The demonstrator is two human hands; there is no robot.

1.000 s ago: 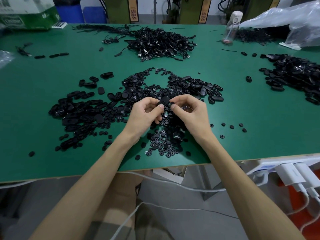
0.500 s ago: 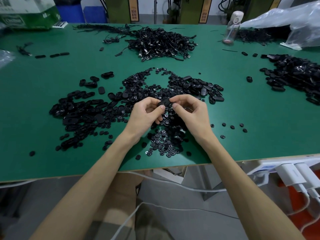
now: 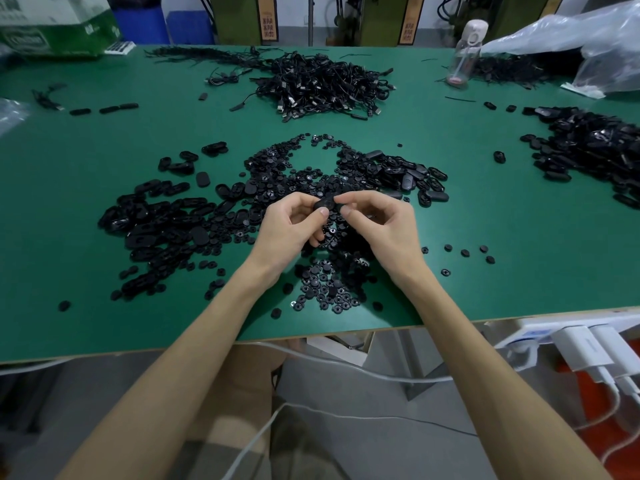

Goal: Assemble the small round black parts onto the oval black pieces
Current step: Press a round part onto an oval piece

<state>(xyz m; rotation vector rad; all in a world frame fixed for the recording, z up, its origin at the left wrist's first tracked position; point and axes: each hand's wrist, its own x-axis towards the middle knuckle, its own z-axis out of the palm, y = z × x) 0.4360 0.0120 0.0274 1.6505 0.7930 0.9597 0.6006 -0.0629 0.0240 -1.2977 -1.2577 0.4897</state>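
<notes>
- Hardly a shift from half a second ago: both hands hold their spot above the middle heap, and the oval black piece (image 3: 325, 202) now lies a touch flatter between the thumbs.
- Left hand (image 3: 291, 226) pinches the piece's left end, thumb underneath, fingers curled over the top.
- Right hand (image 3: 384, 226) pinches the right end, thumb tip just beside the left thumb, other fingers loosely curled.
- Whether a round part sits under those fingertips, I cannot tell.
- The piece is held up off the green table (image 3: 485, 209), over the small round black parts (image 3: 325, 289) strewn between the wrists.
- Loose oval pieces (image 3: 156, 223) spread out left of the left hand; more lie beyond the right hand.
- Far side: a tangle of black cables (image 3: 322, 84), a clear bottle (image 3: 465, 53) and a plastic bag (image 3: 588, 46).
- Another black heap (image 3: 588, 143) sits well apart, at the right edge.
</notes>
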